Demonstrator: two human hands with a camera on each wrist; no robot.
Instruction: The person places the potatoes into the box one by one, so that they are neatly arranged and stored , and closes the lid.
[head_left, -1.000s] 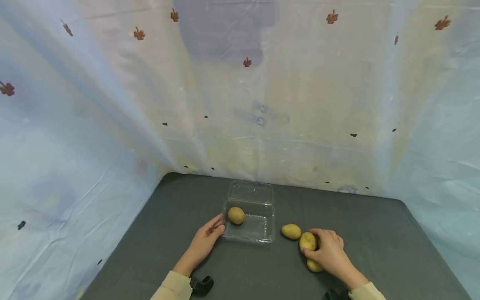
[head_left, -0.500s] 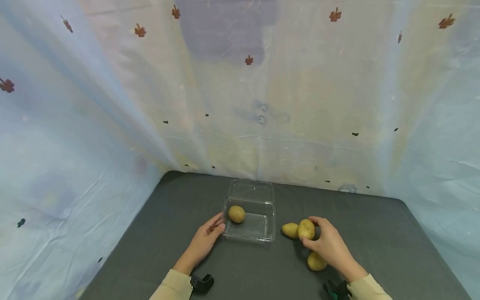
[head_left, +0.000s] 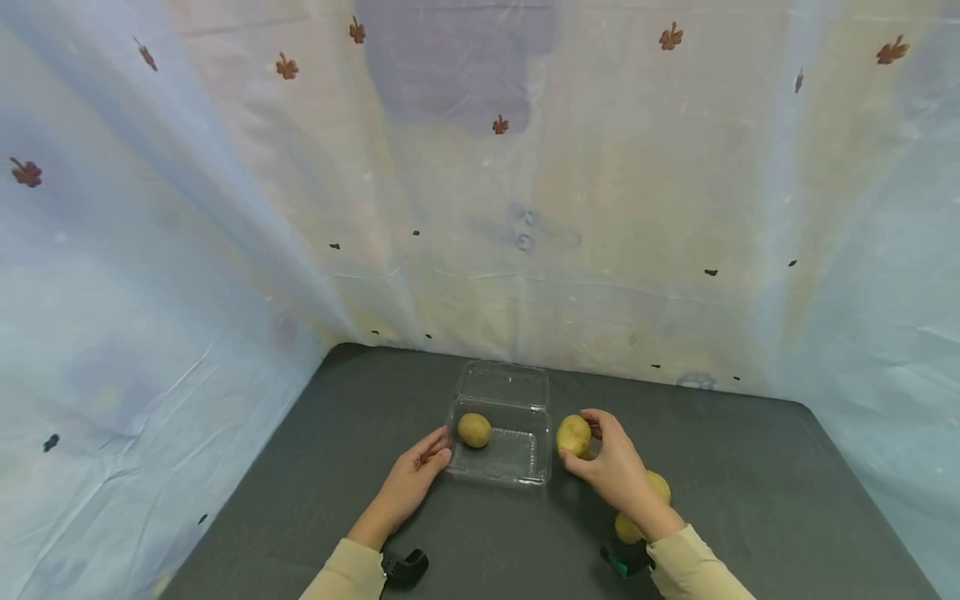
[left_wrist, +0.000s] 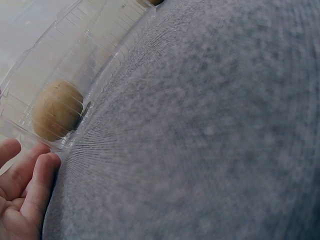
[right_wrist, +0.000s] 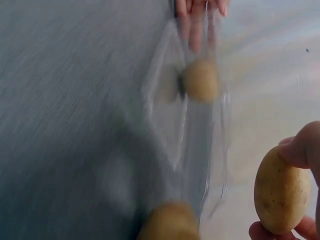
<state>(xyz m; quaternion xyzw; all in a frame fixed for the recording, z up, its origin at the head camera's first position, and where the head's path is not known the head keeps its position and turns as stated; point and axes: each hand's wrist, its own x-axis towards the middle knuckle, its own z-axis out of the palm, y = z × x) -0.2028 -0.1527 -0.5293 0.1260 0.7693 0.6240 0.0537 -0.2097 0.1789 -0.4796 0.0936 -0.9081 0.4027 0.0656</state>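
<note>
A clear plastic clamshell container (head_left: 495,477) lies with its lid raised at the back, and one potato (head_left: 474,430) sits inside at its left. My left hand (head_left: 408,479) touches the container's left wall with its fingertips and thumb. Through the clear wall the left wrist view shows that potato (left_wrist: 57,110). My right hand (head_left: 615,467) pinches another potato (right_wrist: 281,192) between thumb and fingers, in the air just right of the container. Beneath it a further potato (right_wrist: 170,224) lies blurred on the table. Behind my right wrist rest two more potatoes (head_left: 628,528), partly hidden.
A dark grey cloth covers the table (head_left: 360,400). Patterned pale curtains (head_left: 600,208) hang close behind and along the sides. A black strap (head_left: 405,570) is on my left wrist.
My right hand has picked up a potato from the group at the right and carried it left toward the container. The left hand and the container have stayed in place.
</note>
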